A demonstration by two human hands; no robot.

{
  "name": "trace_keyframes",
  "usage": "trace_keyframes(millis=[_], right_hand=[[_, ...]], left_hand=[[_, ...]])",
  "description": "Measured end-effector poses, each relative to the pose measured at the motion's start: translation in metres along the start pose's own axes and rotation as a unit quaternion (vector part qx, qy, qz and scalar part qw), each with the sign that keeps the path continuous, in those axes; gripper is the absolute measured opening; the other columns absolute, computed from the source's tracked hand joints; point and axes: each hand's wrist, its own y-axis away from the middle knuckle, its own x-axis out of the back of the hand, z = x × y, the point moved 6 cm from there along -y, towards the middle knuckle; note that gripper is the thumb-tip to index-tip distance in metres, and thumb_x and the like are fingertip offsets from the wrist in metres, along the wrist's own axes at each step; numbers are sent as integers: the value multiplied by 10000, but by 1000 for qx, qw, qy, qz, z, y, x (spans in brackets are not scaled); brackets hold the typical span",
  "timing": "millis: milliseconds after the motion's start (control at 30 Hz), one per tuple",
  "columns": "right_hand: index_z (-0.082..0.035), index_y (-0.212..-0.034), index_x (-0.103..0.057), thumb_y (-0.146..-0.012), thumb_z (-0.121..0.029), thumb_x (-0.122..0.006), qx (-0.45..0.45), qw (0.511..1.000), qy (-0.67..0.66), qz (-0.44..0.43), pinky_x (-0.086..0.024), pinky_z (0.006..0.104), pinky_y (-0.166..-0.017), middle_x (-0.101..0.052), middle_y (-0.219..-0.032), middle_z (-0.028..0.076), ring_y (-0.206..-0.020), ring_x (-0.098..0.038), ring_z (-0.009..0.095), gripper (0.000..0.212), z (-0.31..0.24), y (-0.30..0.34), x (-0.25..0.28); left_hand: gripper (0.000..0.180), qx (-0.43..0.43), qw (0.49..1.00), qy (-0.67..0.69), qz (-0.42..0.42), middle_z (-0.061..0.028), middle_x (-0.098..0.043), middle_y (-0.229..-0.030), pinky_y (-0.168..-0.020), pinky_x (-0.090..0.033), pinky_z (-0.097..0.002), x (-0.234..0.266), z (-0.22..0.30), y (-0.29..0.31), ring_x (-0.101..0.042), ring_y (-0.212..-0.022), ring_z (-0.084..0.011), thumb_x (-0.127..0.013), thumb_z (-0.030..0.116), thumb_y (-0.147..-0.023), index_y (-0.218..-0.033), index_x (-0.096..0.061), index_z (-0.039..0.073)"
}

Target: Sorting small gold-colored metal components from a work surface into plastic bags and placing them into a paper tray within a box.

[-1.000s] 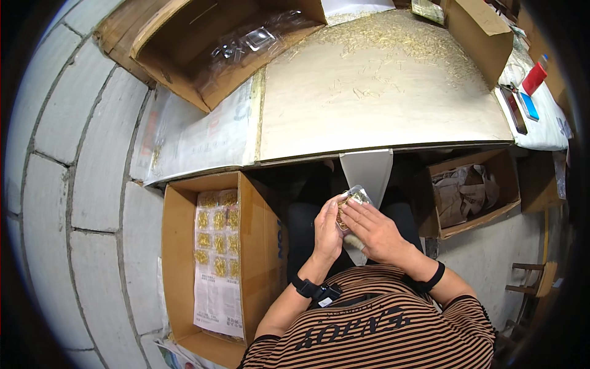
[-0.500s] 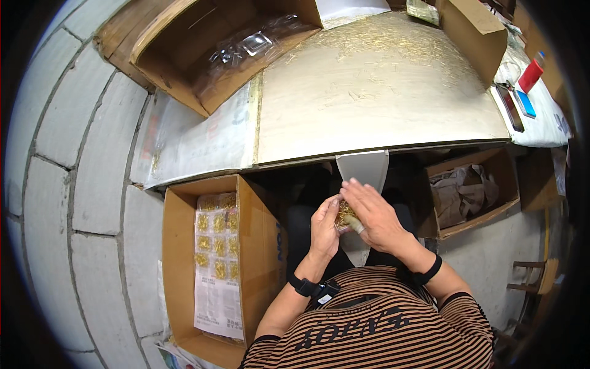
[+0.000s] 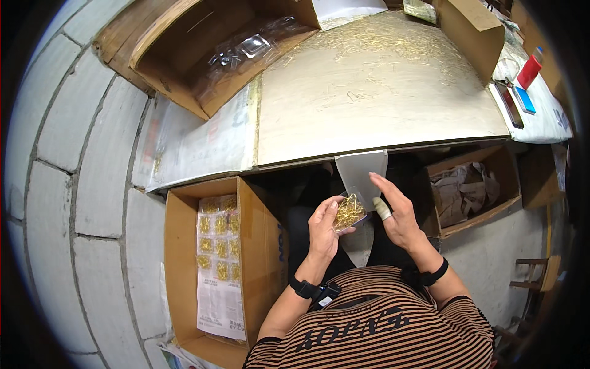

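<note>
My left hand (image 3: 323, 229) grips a small clear plastic box (image 3: 359, 219), thumb on one side and fingers under it. Thin gold-coloured wire pieces (image 3: 349, 210) fill the box in a tangled heap; their exact kind is too small to tell. Just right of the box, my right hand (image 3: 399, 220) is open and holds nothing. A pale wrap (image 3: 381, 209) covers its thumb. Beyond both hands, a grey chute-like strip (image 3: 362, 169) slopes down from the table's near edge.
At left stands a cardboard box (image 3: 261, 258) with rows of filled clear boxes (image 3: 221, 226) on printed paper. Loose gold pieces (image 3: 393, 37) lie across the table (image 3: 369, 117). Clear plastic cases (image 3: 255, 46) sit in another carton. Crumpled paper (image 3: 464, 190) fills a carton at right.
My right hand has lifted off the box and moved right, uncovering the gold pieces. My left hand still holds the box, now tilted more into view.
</note>
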Motion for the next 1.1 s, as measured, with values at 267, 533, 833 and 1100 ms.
trace_keyframes(millis=[267, 533, 833, 1100], right_hand=[[-84, -1395, -371, -899, -333, -530, 84, 970, 183, -134, -249, 481, -1090, -350, -1441, 166, -1379, -250, 314, 577, -25, -26, -27], [-75, -1386, -387, -905, -511, -410, 150, 918, 260, -257, -196, 611, -1056, -360, -1441, 154, -1386, -236, 314, 649, -3, -13, -93], [-32, -1352, -387, -876, -148, -519, -31, 962, 270, -35, -297, 392, -1088, -341, -1429, 205, -1333, -313, 356, 507, 74, -159, -15], [-31, -1404, -302, -935, -359, -440, -60, 951, 283, -108, -214, 438, -1120, -255, -1474, 209, -1371, -231, 365, 589, 104, -202, -53]], left_hand=[[556, 43, 995, 44, -76, -122, -613, -1080, -719, -579, -379, -11, -15, 0, -632, -995, -243, -327, 474, -981, -1216, -478, -6], [813, 70, 991, 108, -36, -150, -521, -1287, -903, -481, -408, 8, -14, 6, -546, -1146, -287, -204, 666, -909, -1348, -357, -1], [367, 73, 997, 12, -9, -157, -608, -1094, -677, -602, -339, 60, -21, 3, -658, -918, -245, -591, 92, -878, -1208, -477, -22], [405, 130, 989, 63, 15, -143, -624, -1073, -702, -580, -353, 97, -73, -13, -648, -947, -239, -386, 308, -997, -1202, -507, -20]])
